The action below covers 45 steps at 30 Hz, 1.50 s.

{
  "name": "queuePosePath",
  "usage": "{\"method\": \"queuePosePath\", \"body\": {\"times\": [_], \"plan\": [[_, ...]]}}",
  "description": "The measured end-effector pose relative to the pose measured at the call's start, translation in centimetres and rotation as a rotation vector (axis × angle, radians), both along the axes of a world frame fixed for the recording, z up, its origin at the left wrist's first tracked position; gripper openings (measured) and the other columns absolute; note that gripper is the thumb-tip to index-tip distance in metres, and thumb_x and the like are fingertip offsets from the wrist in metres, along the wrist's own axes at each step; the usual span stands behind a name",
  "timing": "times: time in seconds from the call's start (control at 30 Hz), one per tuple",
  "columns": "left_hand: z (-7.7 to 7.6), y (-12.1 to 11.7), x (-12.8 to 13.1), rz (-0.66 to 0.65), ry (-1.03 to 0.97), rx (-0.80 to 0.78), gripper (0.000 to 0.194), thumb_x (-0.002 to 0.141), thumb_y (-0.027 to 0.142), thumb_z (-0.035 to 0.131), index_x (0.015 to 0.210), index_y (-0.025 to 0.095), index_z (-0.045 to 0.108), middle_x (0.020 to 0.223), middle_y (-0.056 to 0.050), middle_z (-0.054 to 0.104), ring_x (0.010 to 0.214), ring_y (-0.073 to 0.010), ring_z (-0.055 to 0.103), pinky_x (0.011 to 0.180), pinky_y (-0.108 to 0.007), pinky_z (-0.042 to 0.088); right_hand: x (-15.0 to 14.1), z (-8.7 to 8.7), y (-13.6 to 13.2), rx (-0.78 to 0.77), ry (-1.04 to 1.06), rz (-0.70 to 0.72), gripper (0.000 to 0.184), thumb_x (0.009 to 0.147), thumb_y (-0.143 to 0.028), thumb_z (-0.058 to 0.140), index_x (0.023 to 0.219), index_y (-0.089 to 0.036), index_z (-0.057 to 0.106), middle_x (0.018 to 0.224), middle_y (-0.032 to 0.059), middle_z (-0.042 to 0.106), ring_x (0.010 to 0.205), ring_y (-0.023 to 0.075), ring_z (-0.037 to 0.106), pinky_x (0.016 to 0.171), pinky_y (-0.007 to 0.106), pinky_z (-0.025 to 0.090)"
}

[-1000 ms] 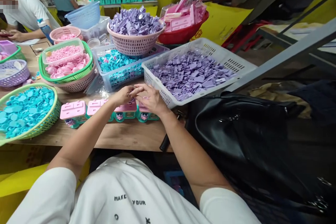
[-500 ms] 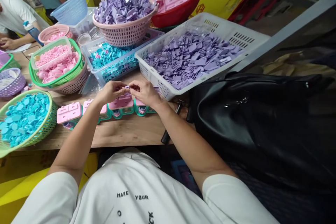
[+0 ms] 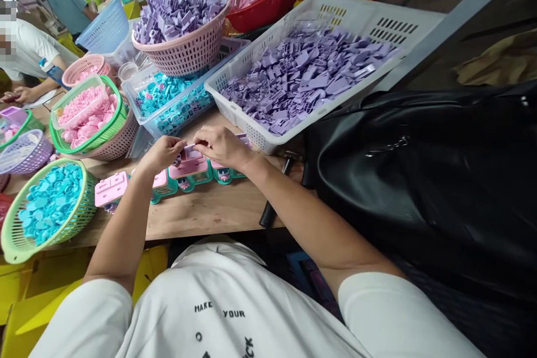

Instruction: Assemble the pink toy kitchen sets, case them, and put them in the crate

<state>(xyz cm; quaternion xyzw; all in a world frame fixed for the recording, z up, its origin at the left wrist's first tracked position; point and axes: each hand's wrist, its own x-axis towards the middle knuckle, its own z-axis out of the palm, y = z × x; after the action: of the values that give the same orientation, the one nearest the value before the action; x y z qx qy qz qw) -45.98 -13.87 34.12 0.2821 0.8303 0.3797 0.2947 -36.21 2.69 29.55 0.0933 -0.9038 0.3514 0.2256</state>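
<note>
My left hand (image 3: 164,153) and my right hand (image 3: 223,146) are close together over a row of toy pieces, fingertips pinched. A small purple plastic part (image 3: 189,147) shows between them; its exact shape is too small to make out. Directly beneath is a pink-topped toy piece with a teal base (image 3: 192,168). Another such toy piece (image 3: 111,188) stands at the row's left end, and one more (image 3: 223,174) is partly covered by my right hand. My left forearm hides part of the row.
A hammer (image 3: 269,213) lies right of the row. Behind it stands a white crate (image 3: 245,123) of purple parts. Left are a green basket (image 3: 90,207) of blue discs and a green basket (image 3: 84,148) of pink parts. A black bag (image 3: 377,190) fills the right; a co-worker (image 3: 37,45) sits far left.
My hands have moved slightly apart, the left one a little left and lower. The purple part shows more between them. The whole view has tilted and shifted somewhat.
</note>
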Motion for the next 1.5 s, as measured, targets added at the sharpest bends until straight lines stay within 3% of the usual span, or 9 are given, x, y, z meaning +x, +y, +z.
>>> {"method": "queuePosePath", "body": {"times": [0.13,0.33,0.53,0.77,0.93,1.03,1.13,1.33,1.5], "plan": [[0.0,-0.7,-0.2,-0.021,0.064,0.054,0.048,0.078,0.060,0.069,0.079,0.012,0.068,0.061,0.000,0.058,0.047,-0.0083,0.048,0.046,-0.021,0.032,-0.6,0.0,-0.9,0.063,-0.173,-0.125,0.013,0.090,-0.016,0.058,0.089,-0.014,0.071,0.085,0.0075,0.067,0.076,0.0182,0.058,0.071,0.029,0.038],[-1.3,-0.3,-1.0,-0.051,0.092,0.010,0.049,0.059,0.058,0.082,0.069,0.013,0.065,0.054,0.005,0.049,0.048,-0.0070,0.040,0.047,-0.021,0.028,-1.0,0.2,-0.8,0.128,-0.194,-0.107,0.014,0.092,-0.014,0.057,0.090,-0.014,0.071,0.087,0.0074,0.067,0.078,0.0173,0.056,0.071,0.028,0.034],[-1.2,0.3,-1.4,-0.035,0.072,-0.075,0.046,0.057,0.054,0.083,0.064,0.015,0.060,0.050,0.005,0.049,0.046,-0.0070,0.040,0.046,-0.022,0.028,-1.1,0.6,-0.7,0.164,-0.210,-0.073,0.014,0.093,-0.015,0.058,0.088,-0.013,0.070,0.085,0.0062,0.065,0.078,0.0163,0.055,0.072,0.027,0.033],[-1.2,0.6,-0.7,0.002,0.200,-0.151,0.039,0.063,0.046,0.083,0.064,0.016,0.059,0.049,0.005,0.050,0.045,-0.0078,0.042,0.045,-0.022,0.027,-1.1,-1.1,-1.0,0.203,-0.195,-0.129,0.014,0.093,-0.014,0.056,0.089,-0.016,0.069,0.090,0.0096,0.064,0.088,0.0225,0.058,0.079,0.032,0.041],[-0.6,-2.1,1.3,0.395,-0.018,0.273,0.050,0.081,0.065,0.065,0.080,0.015,0.062,0.063,0.002,0.055,0.050,-0.0077,0.048,0.048,-0.021,0.035,-0.1,-0.5,-3.7,0.063,0.144,-0.184,0.028,0.089,-0.021,0.062,0.118,-0.018,0.065,0.112,0.0137,0.062,0.107,0.0298,0.056,0.097,0.045,0.046],[0.6,-4.5,2.5,0.496,-0.314,0.485,0.062,0.088,0.075,0.047,0.089,0.015,0.062,0.071,-0.002,0.059,0.059,-0.0110,0.056,0.050,-0.021,0.041,-0.4,0.6,-6.9,0.004,0.240,0.032,0.030,0.089,-0.029,0.064,0.118,-0.021,0.065,0.111,0.0113,0.064,0.108,0.0289,0.057,0.100,0.046,0.046],[1.4,-7.5,3.0,0.505,-0.493,0.649,0.061,0.087,0.074,0.049,0.090,0.014,0.062,0.076,-0.004,0.062,0.066,-0.0121,0.060,0.055,-0.021,0.045,-1.9,0.9,-9.9,-0.150,0.193,0.195,0.023,0.090,-0.032,0.063,0.110,-0.021,0.068,0.106,0.0097,0.066,0.104,0.0253,0.060,0.095,0.041,0.050],[-0.6,-12.0,2.5,0.415,-0.318,0.578,0.048,0.068,0.053,0.083,0.092,0.016,0.065,0.082,-0.001,0.064,0.068,-0.0096,0.060,0.055,-0.019,0.038,-4.6,-0.8,-12.1,-0.743,-0.233,0.256,0.049,0.086,-0.065,0.058,0.100,-0.019,0.064,0.080,0.0025,0.068,0.062,0.0138,0.061,0.058,0.027,0.050],[-1.9,-12.5,0.9,0.413,0.057,0.430,0.040,0.076,0.053,0.073,0.072,0.015,0.061,0.062,0.001,0.057,0.058,-0.0105,0.051,0.058,-0.024,0.038,-4.4,-1.0,-11.7,-0.546,-0.185,0.187,0.047,0.082,-0.059,0.066,0.105,-0.018,0.066,0.099,0.0068,0.068,0.078,0.0162,0.064,0.065,0.028,0.052]]}}
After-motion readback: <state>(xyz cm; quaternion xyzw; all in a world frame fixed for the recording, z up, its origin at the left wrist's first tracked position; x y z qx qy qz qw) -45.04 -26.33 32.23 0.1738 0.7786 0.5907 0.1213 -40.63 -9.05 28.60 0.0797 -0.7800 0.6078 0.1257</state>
